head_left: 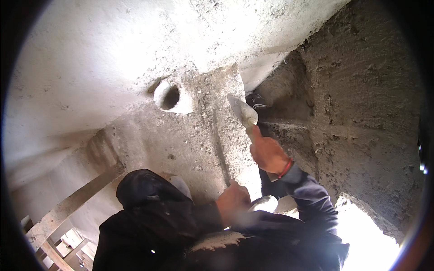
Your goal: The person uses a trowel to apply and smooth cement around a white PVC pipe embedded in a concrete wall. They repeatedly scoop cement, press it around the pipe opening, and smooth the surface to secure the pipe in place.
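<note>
My right hand (270,153), with a red band at the wrist, grips the handle of a pointed trowel (244,112). Grey residue marks the trowel's blade, which lies against or just in front of the right edge of a rough concrete face (194,140). Lower down and to the left is my left hand (233,203), its fingers curled closed against that face. A long, narrow dark line runs upward from these fingers; whether it is a thin strip or a groove is unclear. What the left hand holds, if anything, is hidden.
A round pipe opening (171,97) juts from the concrete at upper left. To the right stands a rough grey wall (366,99) with a dark recess (282,97) beside the trowel. A beam (74,205) slants across the lower left, and strong light comes in at lower right.
</note>
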The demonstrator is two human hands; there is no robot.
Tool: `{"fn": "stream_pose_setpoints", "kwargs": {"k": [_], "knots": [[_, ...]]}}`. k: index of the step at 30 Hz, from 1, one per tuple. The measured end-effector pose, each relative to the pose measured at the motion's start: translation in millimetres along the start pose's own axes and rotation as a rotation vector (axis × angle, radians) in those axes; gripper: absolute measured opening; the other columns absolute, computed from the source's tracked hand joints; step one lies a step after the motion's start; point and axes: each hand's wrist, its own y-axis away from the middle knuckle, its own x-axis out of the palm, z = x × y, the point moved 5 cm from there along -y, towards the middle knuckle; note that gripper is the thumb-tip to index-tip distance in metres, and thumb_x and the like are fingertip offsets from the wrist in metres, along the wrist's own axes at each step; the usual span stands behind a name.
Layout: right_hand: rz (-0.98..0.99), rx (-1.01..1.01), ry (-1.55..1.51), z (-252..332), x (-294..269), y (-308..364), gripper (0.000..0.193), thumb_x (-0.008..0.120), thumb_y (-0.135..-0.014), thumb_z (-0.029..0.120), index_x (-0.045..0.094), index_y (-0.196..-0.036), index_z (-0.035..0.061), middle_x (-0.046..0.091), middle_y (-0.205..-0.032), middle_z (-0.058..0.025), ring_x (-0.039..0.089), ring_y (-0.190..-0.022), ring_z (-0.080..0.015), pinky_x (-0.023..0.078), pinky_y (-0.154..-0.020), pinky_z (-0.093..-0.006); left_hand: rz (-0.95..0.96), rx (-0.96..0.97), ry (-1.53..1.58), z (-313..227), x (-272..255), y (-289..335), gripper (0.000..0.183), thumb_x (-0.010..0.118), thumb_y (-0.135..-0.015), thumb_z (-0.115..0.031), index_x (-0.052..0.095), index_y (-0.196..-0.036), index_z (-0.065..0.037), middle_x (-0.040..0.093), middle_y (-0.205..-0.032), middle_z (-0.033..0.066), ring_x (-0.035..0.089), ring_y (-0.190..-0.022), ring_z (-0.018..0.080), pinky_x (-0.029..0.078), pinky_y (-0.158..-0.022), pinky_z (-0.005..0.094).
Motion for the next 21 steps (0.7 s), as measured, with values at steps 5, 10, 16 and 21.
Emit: {"fn": "stream_pose_setpoints", "kwargs": {"k": [5,10,16,21], "knots": [[-0.019,-0.201,-0.154,23,-57,46,0.055,0.049,-0.1,0.019,0.033,-0.149,0.0009,0.069,-0.096,-0.0387,0.068,-0.098,-0.0564,0.052,-0.09,-0.0626,-0.082,-0.14,0.23,6,8,0,0.021,0.064,-0.091,-0.02,0.074,-0.085,-0.002,0.07,-0.085,0.0155,0.068,-0.084,0.032,0.048,-0.084,0.0439],[0.073,-0.375,-0.237,28,-34,41,0.054,0.053,-0.099,0.02,0.035,-0.146,0.0029,0.068,-0.097,-0.0386,0.068,-0.094,-0.0558,0.053,-0.087,-0.0625,-0.085,-0.104,0.224,5,1,-3,0.024,0.065,-0.09,-0.022,0.075,-0.084,-0.001,0.07,-0.087,0.0181,0.067,-0.082,0.0341,0.048,-0.086,0.0459],[-0.09,-0.421,-0.191,35,-3,11,0.047,0.06,-0.1,0.023,0.045,-0.141,0.0047,0.069,-0.097,-0.0326,0.068,-0.088,-0.0525,0.055,-0.076,-0.0595,-0.068,-0.13,0.257,0,7,-5,0.02,0.066,-0.089,-0.02,0.075,-0.085,-0.003,0.07,-0.086,0.0173,0.068,-0.082,0.0337,0.049,-0.086,0.0458],[0.023,-0.756,-0.217,67,-19,35,0.05,0.054,-0.098,0.013,0.043,-0.147,0.0052,0.068,-0.105,-0.0326,0.069,-0.097,-0.0504,0.055,-0.09,-0.0585,-0.229,-0.219,0.449,9,14,-1,0.017,0.065,-0.089,-0.017,0.075,-0.082,-0.005,0.07,-0.081,0.0159,0.069,-0.08,0.0318,0.05,-0.074,0.0456]]}}
